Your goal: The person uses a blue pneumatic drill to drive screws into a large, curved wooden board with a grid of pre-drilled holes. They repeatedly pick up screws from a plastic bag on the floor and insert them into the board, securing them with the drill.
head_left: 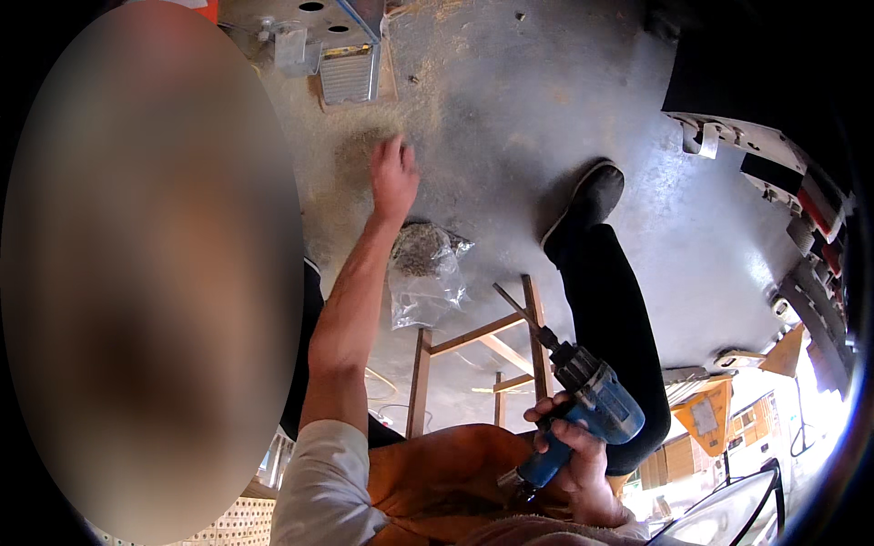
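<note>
In my right hand [583, 460] is a blue power drill [608, 405], its fingers wrapped round the handle. A black chuck and a long thin bit point up and to the left. My left hand [394, 177] is stretched forward above the floor, its fingers curled together; whether something small sits in them is hidden. Just below that hand, a clear plastic bag [426, 273] lies on the floor with many small greyish pieces inside, too small to name.
A wooden frame with legs [478, 335] stands between my legs. Ahead on the left is a metal machine part with a ribbed pedal-like plate [348, 77]. Shelving with various items [774, 155] curves along the right, near a yellow-orange piece [708, 419]. A blurred oval hides the left side.
</note>
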Tool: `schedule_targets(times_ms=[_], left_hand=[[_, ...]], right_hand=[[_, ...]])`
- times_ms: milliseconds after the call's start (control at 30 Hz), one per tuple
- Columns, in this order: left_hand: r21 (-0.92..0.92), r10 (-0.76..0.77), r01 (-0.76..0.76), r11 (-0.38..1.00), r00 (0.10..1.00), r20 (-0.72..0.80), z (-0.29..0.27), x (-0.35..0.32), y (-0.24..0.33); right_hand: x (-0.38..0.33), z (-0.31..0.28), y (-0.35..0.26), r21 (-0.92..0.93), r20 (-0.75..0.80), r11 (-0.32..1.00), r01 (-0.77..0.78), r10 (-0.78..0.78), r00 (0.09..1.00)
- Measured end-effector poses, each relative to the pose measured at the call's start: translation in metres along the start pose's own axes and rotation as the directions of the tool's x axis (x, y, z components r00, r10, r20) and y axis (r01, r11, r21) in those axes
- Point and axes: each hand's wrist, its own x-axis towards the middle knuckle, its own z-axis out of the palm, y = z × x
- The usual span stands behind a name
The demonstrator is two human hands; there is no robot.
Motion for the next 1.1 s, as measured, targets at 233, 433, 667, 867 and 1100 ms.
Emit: schedule_targets(times_ms=[233,433,667,867,1100], left_hand=[[0.146,0.013,-0.011,0.989,1.000,-0.014,0.038,0.105,0.010],[0.294,-0.046,0.007,0.956,0.991,0.126,0.045,0.115,0.011],[0.082,0.155,-0.162,0.983,0.984,0.090,0.090,0.172,0.108],[0.122,0.240,-0.248,0.961,0.968,0.073,0.144,0.211,0.129],[0.384,0.326,-0.415,0.825,0.904,0.276,0.160,0.212,0.129]], right_hand=[[-0.008,0.001,-0.009,0.046,-0.055,0.998,-0.048,0.051,0.997],[-0.007,-0.002,-0.016,0.129,-0.029,0.989,-0.077,0.082,0.996],[-0.008,-0.002,-0.023,0.112,-0.033,0.988,-0.104,0.109,0.994],[-0.003,-0.018,-0.024,0.059,0.010,0.996,-0.067,0.067,0.998],[-0.005,-0.010,-0.031,0.123,-0.088,0.991,-0.053,0.064,0.994]])
